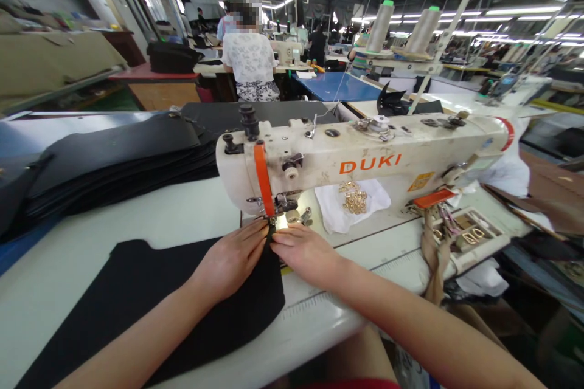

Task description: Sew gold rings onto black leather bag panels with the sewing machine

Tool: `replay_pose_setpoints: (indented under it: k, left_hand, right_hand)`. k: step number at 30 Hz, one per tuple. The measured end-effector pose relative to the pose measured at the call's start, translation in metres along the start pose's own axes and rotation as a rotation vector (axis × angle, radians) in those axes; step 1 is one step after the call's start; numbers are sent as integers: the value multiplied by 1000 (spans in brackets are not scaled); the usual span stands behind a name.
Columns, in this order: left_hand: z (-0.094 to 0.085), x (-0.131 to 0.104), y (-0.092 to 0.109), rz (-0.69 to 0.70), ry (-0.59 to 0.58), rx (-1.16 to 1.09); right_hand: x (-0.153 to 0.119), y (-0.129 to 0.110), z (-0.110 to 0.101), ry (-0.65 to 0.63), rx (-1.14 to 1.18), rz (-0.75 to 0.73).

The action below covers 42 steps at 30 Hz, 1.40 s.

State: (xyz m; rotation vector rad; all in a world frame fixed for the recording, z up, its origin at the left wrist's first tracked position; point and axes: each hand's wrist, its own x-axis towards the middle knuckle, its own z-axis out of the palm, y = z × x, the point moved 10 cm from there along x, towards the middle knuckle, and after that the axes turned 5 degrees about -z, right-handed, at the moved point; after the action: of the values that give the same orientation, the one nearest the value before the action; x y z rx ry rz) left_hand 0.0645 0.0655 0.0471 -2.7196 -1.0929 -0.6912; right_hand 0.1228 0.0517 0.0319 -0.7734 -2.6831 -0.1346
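Note:
A large black fabric piece [182, 292] lies on the pale sewing table under the needle area of a white sewing machine [314, 152] marked DUKI. My left hand [232, 261] rests on the fabric with its fingers stretched out flat, tips just left of the presser foot [272, 222]. Close by on the right, my right hand [308, 255] has its fingers together at the fabric's edge, seemingly pinching it; the thumb is mostly hidden. A small lamp glow lights the spot beside the needle, which the hands partly cover.
Stacked black pieces [123, 164] lie to the left behind the fabric. A white cloth with gold-coloured metal fittings [353, 199] sits under the machine arm. At right is a parts tray [479, 237] with buckles and tan straps. A person [249, 61] stands ahead, near a blue table [335, 86].

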Motion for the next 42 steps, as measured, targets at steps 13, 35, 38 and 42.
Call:
replay_pose_setpoints:
  k: [13, 35, 38, 42]
  left_hand:
    - [-1, 4, -6, 8, 53, 14]
    - [5, 7, -9, -30, 18, 16]
    - [5, 10, -10, -43, 21, 25]
    - [-3, -2, -2, -72, 3, 3]
  right_hand:
    - [4, 3, -5, 18, -38, 1]
    - [4, 5, 0, 0, 7, 15]
    - [4, 8, -1, 0, 19, 27]
    - [1, -8, -4, -39, 19, 4]
